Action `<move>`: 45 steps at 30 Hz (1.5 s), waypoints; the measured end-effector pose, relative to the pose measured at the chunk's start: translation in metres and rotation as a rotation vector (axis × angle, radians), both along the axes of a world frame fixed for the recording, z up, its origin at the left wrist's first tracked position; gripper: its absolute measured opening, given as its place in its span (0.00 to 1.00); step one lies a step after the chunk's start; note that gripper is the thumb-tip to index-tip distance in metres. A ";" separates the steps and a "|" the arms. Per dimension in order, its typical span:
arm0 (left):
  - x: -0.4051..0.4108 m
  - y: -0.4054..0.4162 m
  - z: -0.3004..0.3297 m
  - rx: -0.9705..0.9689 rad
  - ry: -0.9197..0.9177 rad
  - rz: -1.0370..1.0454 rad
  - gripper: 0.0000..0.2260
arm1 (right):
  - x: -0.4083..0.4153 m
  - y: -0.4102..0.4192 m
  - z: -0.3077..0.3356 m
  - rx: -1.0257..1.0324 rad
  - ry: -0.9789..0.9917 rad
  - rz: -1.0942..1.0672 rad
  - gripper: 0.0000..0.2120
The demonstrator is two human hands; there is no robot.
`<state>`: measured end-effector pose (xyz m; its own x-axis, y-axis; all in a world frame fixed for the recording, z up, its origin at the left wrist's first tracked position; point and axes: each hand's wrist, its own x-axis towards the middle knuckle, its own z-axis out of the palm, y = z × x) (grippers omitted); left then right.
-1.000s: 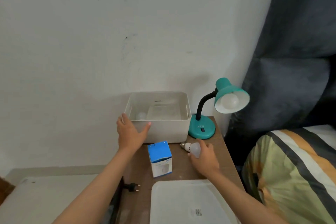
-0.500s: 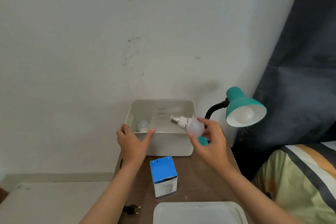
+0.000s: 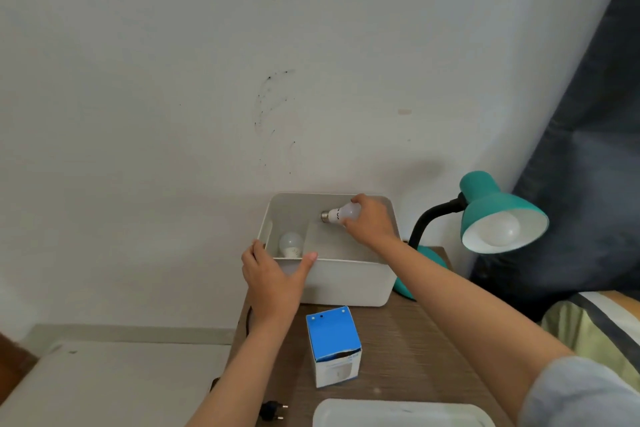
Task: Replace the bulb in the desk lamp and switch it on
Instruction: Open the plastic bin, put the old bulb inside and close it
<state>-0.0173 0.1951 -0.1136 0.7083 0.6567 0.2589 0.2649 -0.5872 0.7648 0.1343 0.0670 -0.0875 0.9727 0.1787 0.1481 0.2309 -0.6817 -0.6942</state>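
Observation:
A teal desk lamp (image 3: pixel 491 208) stands at the right end of the wooden table, a white bulb (image 3: pixel 500 229) seated in its shade, unlit. My right hand (image 3: pixel 369 222) grips a second white bulb (image 3: pixel 337 215) over the open white bin (image 3: pixel 349 282), screw base pointing left. My left hand (image 3: pixel 273 276) holds the bin's front left corner, thumb on the rim. Another bulb (image 3: pixel 291 244) lies inside the bin at the left.
A blue and white bulb box (image 3: pixel 334 347) stands in front of the bin. The lamp's black plug (image 3: pixel 273 409) lies unplugged near the table's front edge. A white lid (image 3: pixel 401 414) sits at the bottom. Dark curtain (image 3: pixel 588 132) and striped bedding (image 3: pixel 602 326) lie to the right.
My right hand lifted the bulb from the table and carried it back over the bin, now inside its rim. My left hand stayed on the bin. The camera tilted and moved closer.

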 end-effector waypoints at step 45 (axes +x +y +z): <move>-0.239 -0.107 -0.059 0.016 0.316 -0.304 0.24 | -0.338 -0.215 -0.100 -0.019 0.078 -0.186 0.25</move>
